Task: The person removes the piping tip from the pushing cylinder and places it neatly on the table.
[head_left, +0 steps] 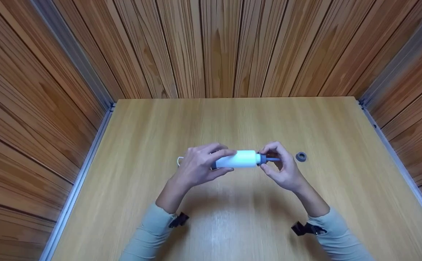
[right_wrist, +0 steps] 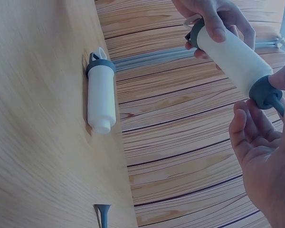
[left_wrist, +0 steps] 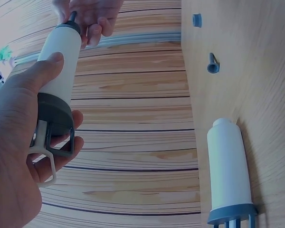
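My left hand (head_left: 200, 163) grips a white syringe-like tube (head_left: 245, 158) near its dark end cap (left_wrist: 54, 114), thumb along the barrel. Loop handles, one light and one dark, stick out behind that cap in the left wrist view. At the tube's other end, my right hand (head_left: 283, 168) pinches a dark blue collar (right_wrist: 262, 91) between thumb and fingers. A slim blue nozzle (head_left: 273, 159) points out through this collar. The tube is held level above the table.
A second white tube (right_wrist: 101, 97) with a dark cap lies on the wooden table (head_left: 152, 123). A loose dark ring (head_left: 300, 156) lies right of my right hand; a loose blue nozzle (left_wrist: 213, 64) is between ring and second tube. Wood-plank walls (head_left: 218, 47) enclose the table.
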The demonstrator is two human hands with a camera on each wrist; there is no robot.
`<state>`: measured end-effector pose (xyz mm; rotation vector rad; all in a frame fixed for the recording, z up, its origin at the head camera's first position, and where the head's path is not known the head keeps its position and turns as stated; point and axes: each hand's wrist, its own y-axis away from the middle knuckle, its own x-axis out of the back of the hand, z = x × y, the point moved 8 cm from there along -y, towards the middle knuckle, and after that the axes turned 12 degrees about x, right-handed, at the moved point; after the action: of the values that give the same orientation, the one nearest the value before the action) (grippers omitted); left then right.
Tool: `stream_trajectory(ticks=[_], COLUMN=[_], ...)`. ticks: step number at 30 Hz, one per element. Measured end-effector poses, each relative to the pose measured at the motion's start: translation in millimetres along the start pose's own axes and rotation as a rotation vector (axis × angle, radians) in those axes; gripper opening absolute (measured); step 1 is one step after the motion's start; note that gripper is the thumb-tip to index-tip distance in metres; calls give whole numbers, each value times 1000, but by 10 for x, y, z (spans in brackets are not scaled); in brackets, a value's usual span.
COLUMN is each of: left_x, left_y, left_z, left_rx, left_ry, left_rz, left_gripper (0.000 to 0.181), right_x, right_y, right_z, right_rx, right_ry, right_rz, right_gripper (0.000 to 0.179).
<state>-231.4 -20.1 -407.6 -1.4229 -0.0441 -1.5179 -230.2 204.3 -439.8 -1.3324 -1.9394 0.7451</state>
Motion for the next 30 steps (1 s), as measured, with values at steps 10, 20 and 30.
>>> stream_trajectory(ticks=[10,20,30], left_x=[5,-25,-23], left_y=[8,54,128], left_z=[-12,-69,-150], left_rx=[6,44,43], left_ry=[-3,27,47], left_rz=[-10,-30,8], left_gripper=[44,44,43], right_x=[47,94,159], right_y=[-5,50,73], right_z=[-22,15,13], right_rx=[26,40,96], right_ry=[-26,-84,-129], right_rz=[9,42,113], right_gripper=[38,35,34])
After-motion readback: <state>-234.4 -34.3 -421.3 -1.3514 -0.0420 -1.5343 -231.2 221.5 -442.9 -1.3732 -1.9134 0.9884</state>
